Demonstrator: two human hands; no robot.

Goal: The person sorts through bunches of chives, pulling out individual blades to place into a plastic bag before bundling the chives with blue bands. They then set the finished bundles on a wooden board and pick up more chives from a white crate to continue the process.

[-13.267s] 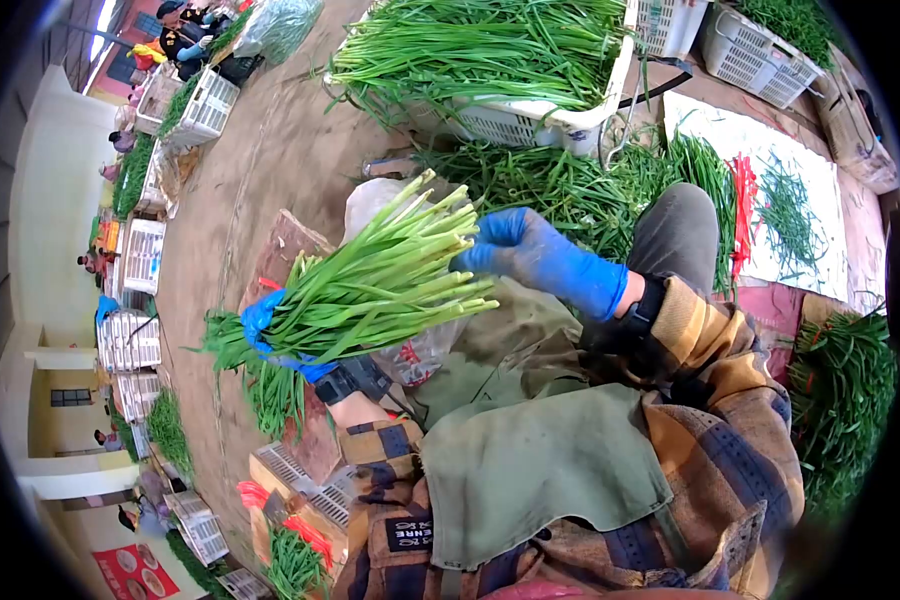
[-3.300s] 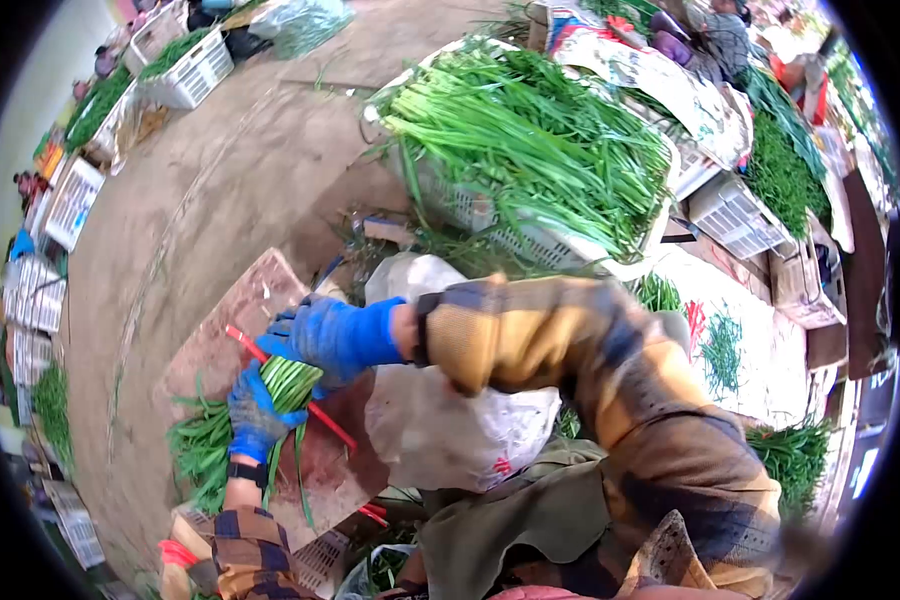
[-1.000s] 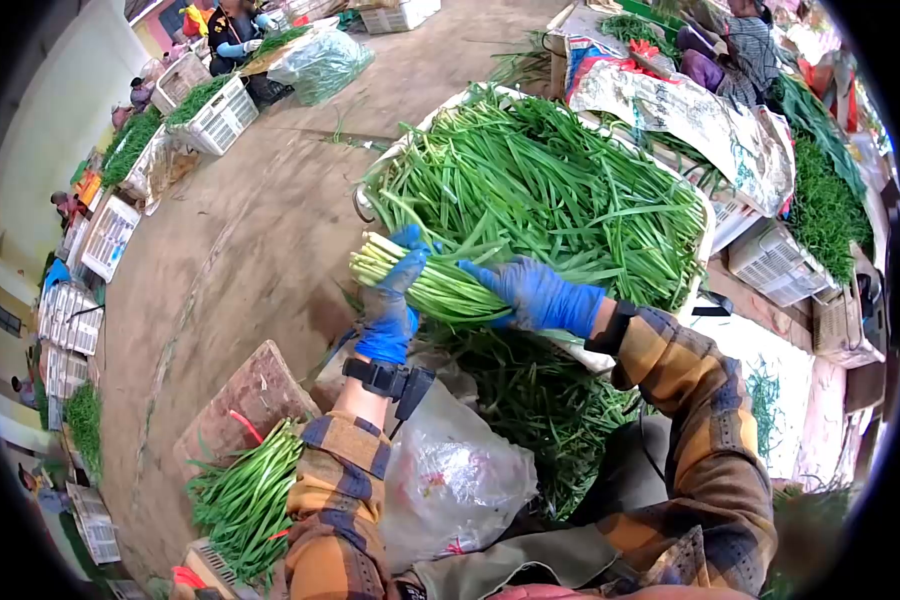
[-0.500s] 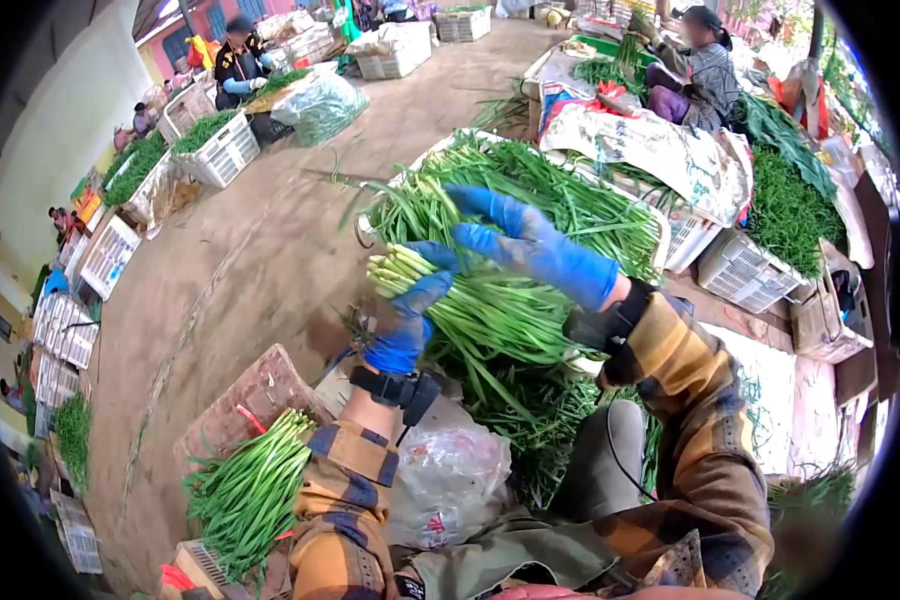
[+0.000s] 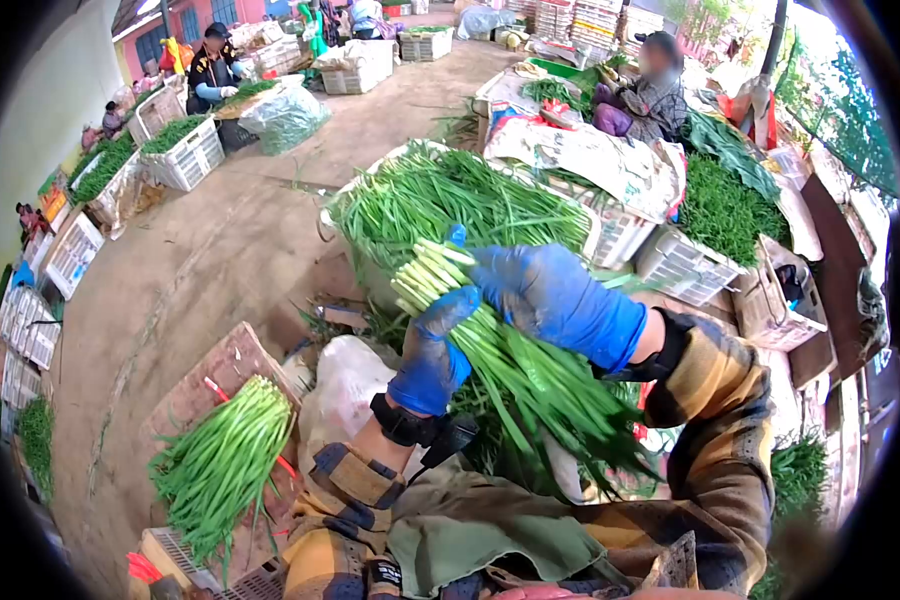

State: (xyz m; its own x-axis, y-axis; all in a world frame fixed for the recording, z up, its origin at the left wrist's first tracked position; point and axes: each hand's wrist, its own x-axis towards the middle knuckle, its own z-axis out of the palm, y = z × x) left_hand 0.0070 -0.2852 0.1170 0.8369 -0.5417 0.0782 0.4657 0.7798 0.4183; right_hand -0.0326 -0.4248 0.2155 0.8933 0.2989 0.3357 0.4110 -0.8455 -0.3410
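Observation:
In the head view, my left hand point(image 5: 432, 352) in a blue glove is closed around a bunch of garlic chives point(image 5: 530, 370) below its pale stem ends. My right hand point(image 5: 562, 305), gloved in blue too, is closed on the same bunch from the other side. The pale ends point up and left, and the green leaves hang down to the right over my lap. Beyond my hands, a white crate heaped with loose chives point(image 5: 460, 195) stands close by. Another bunch of chives point(image 5: 232, 450) lies on a board at my left, over a red strip.
A crumpled plastic bag point(image 5: 345, 385) sits by my left forearm. White crates of greens point(image 5: 685, 265) stand to the right, beside a sack-covered crate point(image 5: 590, 165). One person point(image 5: 650, 95) sits at the back right, another point(image 5: 213, 70) at the back left.
My right hand has come down from above and closed on the bunch. The bunch has moved away from the crate, nearer my body, and the view has shifted.

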